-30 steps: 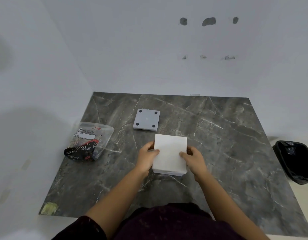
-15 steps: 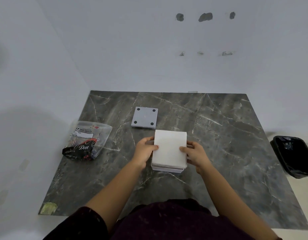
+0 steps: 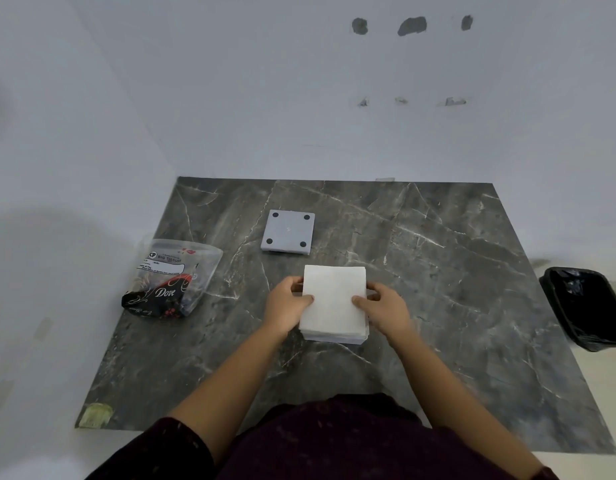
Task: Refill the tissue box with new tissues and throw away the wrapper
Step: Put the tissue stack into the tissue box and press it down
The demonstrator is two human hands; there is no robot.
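Note:
A white stack of tissues (image 3: 332,299) sits in a white box whose lower rim (image 3: 334,338) shows under it, in the middle of the dark marble table (image 3: 438,278). My left hand (image 3: 287,306) grips the stack's left side, thumb on top. My right hand (image 3: 386,308) grips its right side the same way. The grey square lid of the box (image 3: 287,231) lies upside down behind the stack, with its black feet up. The empty clear-and-black tissue wrapper (image 3: 169,280) lies at the table's left edge.
A black-lined bin (image 3: 587,306) stands on the floor right of the table. White walls close in the table at the back and left. A greenish tape patch (image 3: 95,414) marks the near left corner.
Both hands have stayed on the sides of the tissue stack, which has sunk slightly lower into the box. The view has shifted a little.

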